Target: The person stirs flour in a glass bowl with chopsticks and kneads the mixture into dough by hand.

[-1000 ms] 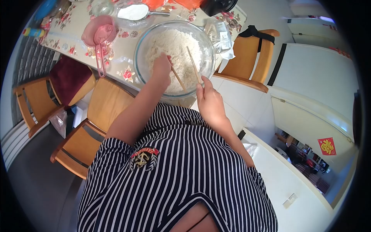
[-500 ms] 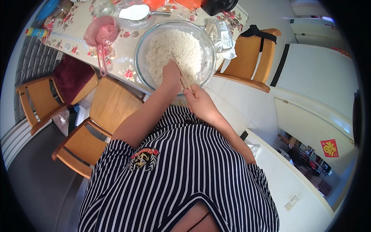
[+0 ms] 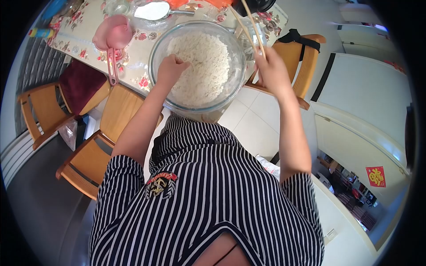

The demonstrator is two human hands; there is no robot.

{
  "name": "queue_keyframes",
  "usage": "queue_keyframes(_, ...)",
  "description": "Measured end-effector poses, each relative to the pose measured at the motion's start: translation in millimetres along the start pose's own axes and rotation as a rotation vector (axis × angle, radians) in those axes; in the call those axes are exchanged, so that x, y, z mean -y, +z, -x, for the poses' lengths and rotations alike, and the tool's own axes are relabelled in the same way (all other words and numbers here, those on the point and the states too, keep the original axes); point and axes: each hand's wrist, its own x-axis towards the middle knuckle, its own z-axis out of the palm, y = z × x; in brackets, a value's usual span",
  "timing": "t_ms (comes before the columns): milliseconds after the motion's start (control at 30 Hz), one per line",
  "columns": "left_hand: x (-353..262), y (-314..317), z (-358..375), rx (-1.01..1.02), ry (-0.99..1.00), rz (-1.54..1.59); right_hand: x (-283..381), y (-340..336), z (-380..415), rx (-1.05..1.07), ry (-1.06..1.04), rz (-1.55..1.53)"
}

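Gripping a pair of chopsticks (image 3: 246, 24), the right hand (image 3: 271, 71) is closed round their lower ends at about two o'clock from the glass bowl (image 3: 156, 48), outside its rim, with the sticks pointing up toward eleven o'clock. The left hand (image 3: 171, 68) is loosely curled, holding nothing, its fingertips pressed into the crumbly flour (image 3: 204, 62) near the bowl's nine o'clock edge. At ten o'clock from the bowl, a pink measuring cup (image 3: 113, 37) lies on the floral tablecloth (image 3: 84, 35).

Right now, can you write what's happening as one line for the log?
left hand: in flour inside glass bowl | right hand: holds chopsticks raised beside bowl | pink cup: on table
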Motion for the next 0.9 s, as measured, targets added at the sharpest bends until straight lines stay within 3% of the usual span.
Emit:
queue_keyframes(167,24.3,5.0,1.9,-0.158,0.207,-0.232,-4.2,23.2,-140.4,-0.318,-0.412,0.515)
queue_keyframes(267,12.7,2.2,18.2,-0.277,0.291,-0.256,32.8,30.0,-127.6,-0.345,-0.599,0.247)
queue_keyframes(300,-10.0,-10.5,27.6,-0.130,0.139,-0.282,33.8,37.9,-118.2,-0.338,-0.603,0.243)
queue_keyframes(333,-22.3,-18.2,35.1,0.018,-0.011,-0.305,28.4,48.0,-104.9,-0.108,-0.505,0.230)
queue_keyframes(367,-14.3,-16.5,38.3,0.015,-0.015,-0.305,19.1,58.4,-94.9,0.119,-0.404,0.218)
queue_keyframes(433,7.9,-12.9,41.3,-0.188,0.450,-0.342,-30.8,98.1,-82.4,0.182,-0.503,0.239)
queue_keyframes(467,9.1,-17.1,41.3,-0.193,0.447,-0.345,-44.5,106.6,-86.6,0.184,-0.509,0.238)
queue_keyframes(533,11.6,-23.6,41.5,-0.331,0.668,-0.388,-61.6,114.6,-101.9,0.009,-0.373,0.214)
queue_keyframes(667,21.6,-29.5,40.2,-0.346,0.668,-0.322,-43.9,164.7,-133.1,-0.075,-0.273,0.067)
queue_keyframes(767,20.0,-30.0,40.2,-0.336,0.729,-0.292,-8.5,199.0,-128.3,-0.128,-0.315,0.265)
queue_keyframes(833,20.0,-28.9,39.1,-0.379,0.721,-0.249,-1.7,209.1,-109.6,0.027,-0.555,0.452)
queue_keyframes(867,19.9,-29.5,39.9,-0.380,0.721,-0.249,-6.7,211.3,-99.8,0.026,-0.555,0.453)
queue_keyframes(900,20.4,-29.6,41.4,-0.395,0.701,-0.220,-17.5,214.2,-87.2,0.002,-0.694,0.476)
